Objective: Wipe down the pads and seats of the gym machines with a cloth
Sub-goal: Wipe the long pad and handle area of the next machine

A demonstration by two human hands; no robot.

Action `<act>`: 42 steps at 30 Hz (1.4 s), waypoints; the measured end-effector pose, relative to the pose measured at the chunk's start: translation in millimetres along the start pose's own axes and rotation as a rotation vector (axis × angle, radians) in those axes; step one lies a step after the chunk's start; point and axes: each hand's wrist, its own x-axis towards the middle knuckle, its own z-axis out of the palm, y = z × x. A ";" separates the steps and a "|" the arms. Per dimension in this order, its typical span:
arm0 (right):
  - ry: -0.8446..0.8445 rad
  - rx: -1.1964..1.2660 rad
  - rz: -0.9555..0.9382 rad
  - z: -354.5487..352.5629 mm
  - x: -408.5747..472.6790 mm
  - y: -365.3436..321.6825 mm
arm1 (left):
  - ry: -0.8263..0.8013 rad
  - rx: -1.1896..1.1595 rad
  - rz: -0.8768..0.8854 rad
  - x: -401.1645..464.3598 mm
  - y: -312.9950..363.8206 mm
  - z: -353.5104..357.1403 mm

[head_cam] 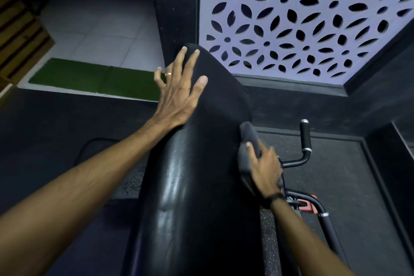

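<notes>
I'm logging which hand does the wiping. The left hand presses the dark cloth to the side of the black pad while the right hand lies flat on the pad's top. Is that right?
Not quite: the hands are swapped. The head view shows the right hand pressing the dark cloth to the side of the black pad, while the left hand lies flat on its top.

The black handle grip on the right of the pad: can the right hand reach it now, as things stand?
Probably yes. The handle grip stands apart from the pad, just beyond the right hand, with nothing between them. But that hand holds the cloth against the pad's side, so its fingers are occupied.
</notes>
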 end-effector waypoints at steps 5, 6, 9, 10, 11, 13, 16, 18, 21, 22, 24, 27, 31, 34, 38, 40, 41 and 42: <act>0.007 0.079 0.001 6.2 63.6 -86.4 | 0.012 -0.004 -0.004 0.1 1.6 -0.8; 0.005 0.080 -0.089 2.5 56.6 -109.6 | 0.035 -0.022 -0.014 -0.4 1.0 -3.1; -0.040 0.056 -0.322 -18.1 -1.3 -143.4 | 0.125 -0.128 -0.069 -3.2 -3.3 -8.0; -0.033 0.067 -0.383 -23.6 -26.2 -138.1 | 0.142 -0.179 -0.091 -2.8 -4.9 -9.0; -0.008 0.093 -0.440 -29.4 -53.4 -127.8 | 0.151 -0.225 -0.108 -3.2 -7.7 -10.5; 0.013 0.158 -0.505 -41.7 -108.3 -103.1 | 0.159 -0.251 -0.106 -4.9 -16.7 -13.6; -0.008 0.206 -0.533 -50.5 -165.7 -82.9 | 0.153 -0.222 -0.087 -12.0 -32.5 -16.6; 0.017 0.202 -0.537 -47.3 -174.8 -92.7 | 0.138 -0.235 -0.112 -17.4 -38.2 -16.1; 0.111 0.070 -0.479 -28.5 -135.5 -132.0 | 0.123 -0.266 -0.145 -26.3 -36.5 -15.8; 0.138 0.023 -0.427 -21.3 -113.7 -146.4 | 0.121 -0.277 -0.157 -29.5 -35.7 -16.8; 0.158 -0.008 -0.317 -9.5 -65.0 -168.9 | 0.142 -0.307 -0.235 -32.4 -36.7 -22.2; 0.121 0.082 -0.220 -3.8 -8.5 -183.3 | 0.179 -0.343 -0.313 -40.2 -47.1 -40.1; 0.080 0.088 -0.242 -11.4 -26.2 -177.7 | 0.199 -0.350 -0.281 -58.2 -63.5 -63.7; 0.114 0.005 -0.427 -28.5 -107.1 -161.8 | 0.183 -0.364 -0.271 -66.7 -74.3 -69.8; 0.027 -0.214 -0.623 -48.3 -207.0 -156.8 | 0.112 -0.401 -0.266 -76.7 -82.0 -69.1; 0.037 -0.291 -0.629 -45.3 -209.9 -166.6 | 0.092 -0.421 -0.255 -77.4 -81.8 -68.5; 0.070 -0.307 -0.601 -40.9 -198.0 -173.1 | 0.085 -0.430 -0.256 -76.6 -80.9 -68.3; 0.097 -0.315 -0.549 -35.0 -181.8 -180.8 | 0.079 -0.442 -0.255 -77.2 -79.7 -67.7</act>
